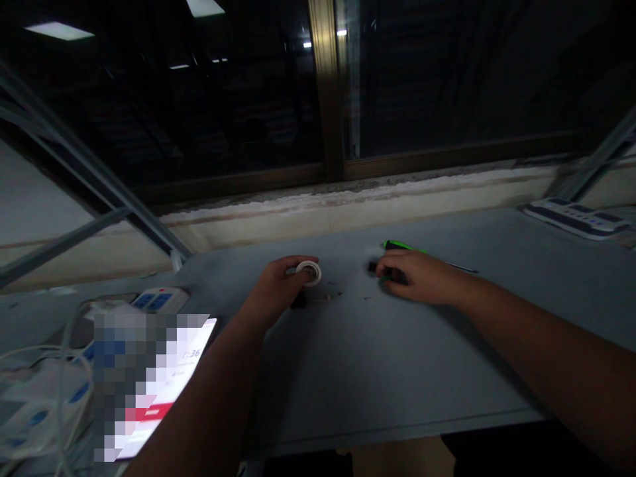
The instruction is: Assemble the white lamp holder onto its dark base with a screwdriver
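Note:
My left hand (283,285) is closed around a small white round part (309,273) with a ring-shaped rim, its thumb lying across the opening. Small thin pieces (328,297), too small to name, lie on the grey tabletop (387,358) beside it. To the right, my right hand (415,275) has its fingers curled together low over the table. A small dark object (372,266) shows at its fingertips; whether it is gripped or only touched is unclear. Just behind this hand lies a screwdriver (397,246) with a green and black handle, its shaft partly hidden.
A phone (186,371) with a lit screen lies at the left, partly blurred out. Around it are power strips (161,300), white cables (64,371) and plastic wrapping. Another power strip (576,218) sits far right. Metal frame bars and a dark window border the table.

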`<state>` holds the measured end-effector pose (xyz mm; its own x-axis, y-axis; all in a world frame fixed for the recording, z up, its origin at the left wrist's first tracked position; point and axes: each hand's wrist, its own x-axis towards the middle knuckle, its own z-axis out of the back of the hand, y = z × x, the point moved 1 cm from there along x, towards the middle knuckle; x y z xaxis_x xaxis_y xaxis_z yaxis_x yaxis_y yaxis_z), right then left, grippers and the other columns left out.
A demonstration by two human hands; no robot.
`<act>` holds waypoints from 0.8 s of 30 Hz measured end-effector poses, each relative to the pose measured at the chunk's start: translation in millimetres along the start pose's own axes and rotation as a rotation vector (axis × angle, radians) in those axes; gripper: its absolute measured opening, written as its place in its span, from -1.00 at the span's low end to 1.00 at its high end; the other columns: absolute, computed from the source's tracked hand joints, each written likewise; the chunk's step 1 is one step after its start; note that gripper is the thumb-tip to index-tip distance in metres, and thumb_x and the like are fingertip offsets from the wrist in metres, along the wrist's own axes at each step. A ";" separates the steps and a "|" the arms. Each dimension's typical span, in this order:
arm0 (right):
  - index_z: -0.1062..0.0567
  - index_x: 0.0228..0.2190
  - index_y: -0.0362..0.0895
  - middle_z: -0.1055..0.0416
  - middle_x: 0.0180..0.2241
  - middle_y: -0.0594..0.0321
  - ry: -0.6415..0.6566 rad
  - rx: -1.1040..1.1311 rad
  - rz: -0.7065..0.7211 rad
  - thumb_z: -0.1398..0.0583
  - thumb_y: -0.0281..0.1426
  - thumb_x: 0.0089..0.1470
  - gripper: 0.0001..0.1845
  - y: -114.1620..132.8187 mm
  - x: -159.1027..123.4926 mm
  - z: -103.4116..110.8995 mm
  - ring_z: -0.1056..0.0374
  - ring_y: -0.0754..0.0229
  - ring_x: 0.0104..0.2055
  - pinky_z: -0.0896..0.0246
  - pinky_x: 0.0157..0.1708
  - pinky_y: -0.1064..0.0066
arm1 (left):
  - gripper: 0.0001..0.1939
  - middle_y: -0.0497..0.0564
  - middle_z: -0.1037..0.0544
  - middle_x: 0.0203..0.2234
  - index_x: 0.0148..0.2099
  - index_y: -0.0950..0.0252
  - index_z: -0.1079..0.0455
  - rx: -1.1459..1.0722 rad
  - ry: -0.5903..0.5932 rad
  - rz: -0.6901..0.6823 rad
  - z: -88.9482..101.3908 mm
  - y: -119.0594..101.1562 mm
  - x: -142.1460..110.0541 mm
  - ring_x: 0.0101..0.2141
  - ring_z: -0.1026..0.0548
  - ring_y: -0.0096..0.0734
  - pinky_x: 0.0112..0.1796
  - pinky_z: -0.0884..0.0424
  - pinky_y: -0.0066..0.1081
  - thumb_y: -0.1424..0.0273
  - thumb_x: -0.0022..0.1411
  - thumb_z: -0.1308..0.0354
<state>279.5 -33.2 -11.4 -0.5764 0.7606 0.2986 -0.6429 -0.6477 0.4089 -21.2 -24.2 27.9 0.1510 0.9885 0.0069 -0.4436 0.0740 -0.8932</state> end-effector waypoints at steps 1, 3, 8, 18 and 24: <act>-0.53 -0.14 -0.15 -0.48 -0.21 0.16 -0.001 -0.001 -0.003 -0.22 -0.46 0.16 -0.80 0.9 -0.1 0.6 -0.33 0.21 -0.23 -0.18 -0.21 0.36 | -0.60 0.12 -0.69 -0.25 0.05 0.26 -0.60 -0.012 0.001 0.001 -0.3 0.2 0.3 -0.25 -0.63 -0.21 -0.24 -0.48 -0.32 0.26 0.18 -0.29; -0.53 -0.14 -0.14 -0.48 -0.24 0.17 -0.003 -0.003 -0.010 -0.22 -0.43 0.17 -0.81 2.5 -0.2 1.6 -0.33 0.21 -0.26 -0.17 -0.22 0.36 | -0.63 0.12 -0.69 -0.26 0.02 0.27 -0.61 -0.042 0.009 0.013 -0.6 0.5 0.6 -0.24 -0.63 -0.21 -0.24 -0.49 -0.33 0.26 0.21 -0.26; -0.53 -0.15 -0.14 -0.48 -0.22 0.16 -0.006 0.002 -0.009 -0.21 -0.41 0.20 -0.82 4.9 0.4 2.8 -0.33 0.21 -0.25 -0.19 -0.22 0.36 | -0.69 0.08 -0.63 -0.33 -0.04 0.28 -0.58 -0.129 0.039 0.024 -1.6 -0.6 -1.3 -0.31 -0.62 -0.25 -0.27 -0.50 -0.31 0.26 0.23 -0.22; -0.54 -0.19 -0.12 -0.48 -0.22 0.17 -0.095 -0.004 0.008 -0.21 -0.38 0.22 -0.86 9.7 2.2 2.3 -0.36 0.16 -0.15 -0.23 -0.13 0.33 | -0.70 -0.02 -0.55 -0.31 -0.17 0.27 -0.48 -0.507 0.198 0.122 -8.4 -3.5 -5.0 -0.34 -0.56 -0.44 -0.26 -0.54 -0.42 0.37 0.04 -0.42; -0.54 -0.21 -0.12 -0.48 -0.25 0.18 -0.174 0.065 0.027 -0.23 -0.39 0.21 -0.88 21.5 3.4 3.2 -0.38 0.18 -0.20 -0.25 -0.17 0.33 | -0.66 0.04 -0.57 -0.20 -0.15 0.26 -0.46 -0.676 0.342 0.198 -7.1 -12.7 -11.5 -0.32 -0.58 -0.44 -0.24 -0.57 -0.43 0.46 0.01 -0.46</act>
<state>265.4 -44.4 1.2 -0.4933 0.7428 0.4526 -0.5914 -0.6680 0.4517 -11.0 -37.5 35.9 0.4377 0.8711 -0.2224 0.1268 -0.3047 -0.9440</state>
